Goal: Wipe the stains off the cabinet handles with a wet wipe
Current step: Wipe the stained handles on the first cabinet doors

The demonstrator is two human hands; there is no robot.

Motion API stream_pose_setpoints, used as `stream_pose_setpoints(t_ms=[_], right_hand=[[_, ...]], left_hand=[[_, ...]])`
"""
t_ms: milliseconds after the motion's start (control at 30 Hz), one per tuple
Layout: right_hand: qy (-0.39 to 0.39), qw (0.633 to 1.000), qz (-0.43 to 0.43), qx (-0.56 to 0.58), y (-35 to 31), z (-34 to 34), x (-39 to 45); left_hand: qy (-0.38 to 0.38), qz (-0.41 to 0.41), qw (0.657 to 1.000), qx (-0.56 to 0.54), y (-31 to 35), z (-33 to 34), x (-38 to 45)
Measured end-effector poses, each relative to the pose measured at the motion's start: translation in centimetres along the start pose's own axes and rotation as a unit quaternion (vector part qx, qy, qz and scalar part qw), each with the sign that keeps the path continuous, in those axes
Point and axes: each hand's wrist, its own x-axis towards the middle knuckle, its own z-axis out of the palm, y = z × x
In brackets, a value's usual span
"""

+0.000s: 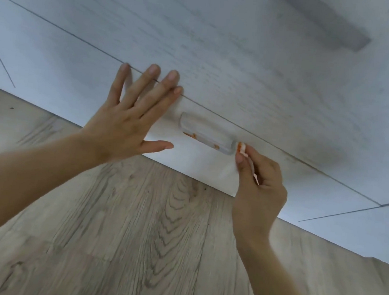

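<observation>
While the left hand presses flat against the cabinet, the right hand pinches a stained wipe.

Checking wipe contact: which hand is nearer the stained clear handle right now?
Right. The right hand, pinching the wet wipe, is at the right end of the handle. The left hand lies flat on the cabinet front beside its left end.
</observation>
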Motion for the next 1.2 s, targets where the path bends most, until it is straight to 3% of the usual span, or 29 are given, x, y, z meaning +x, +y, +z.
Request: stream_pose_setpoints(t_ms=[267, 533, 600, 700, 767, 900, 1033, 1200], right_hand=[[0.06, 0.981, 0.138, 0.123, 0.7, 2.3, 0.1], [0.08, 0.981, 0.127, 0.122, 0.6, 2.3, -0.5], [0.065, 0.994, 0.059, 0.066, 0.8, 1.9, -1.1], [0.044, 0.991, -0.115, -0.058, 1.3, 1.0, -1.1], [0.019, 0.963, -0.241, -0.12, 1.8, 0.5, -0.3], [-0.037, 0.874, -0.431, -0.222, 2.4, 0.3, 1.7], [-0.074, 0.829, -0.489, -0.26, 2.2, 0.0, 3.0], [-0.081, 0.845, -0.462, -0.256, 1.6, 1.1, 2.4]], left_hand=[[0.017, -0.028, 0.999, -0.015, 1.1, 1.7, 0.5], [0.025, -0.025, 0.999, -0.018, 1.1, 2.5, 0.8], [0.026, -0.024, 0.999, -0.017, 1.2, 2.5, 0.6], [0.03, -0.013, 0.999, -0.014, 0.9, 2.5, 0.6], [0.031, -0.014, 0.999, -0.017, 0.8, 2.4, 0.6], [0.031, -0.022, 0.999, -0.022, 0.9, 2.4, 0.6], [0.037, -0.014, 0.999, -0.023, 0.9, 2.5, 0.8], [0.042, -0.012, 0.999, -0.004, 0.9, 2.5, 0.7]])
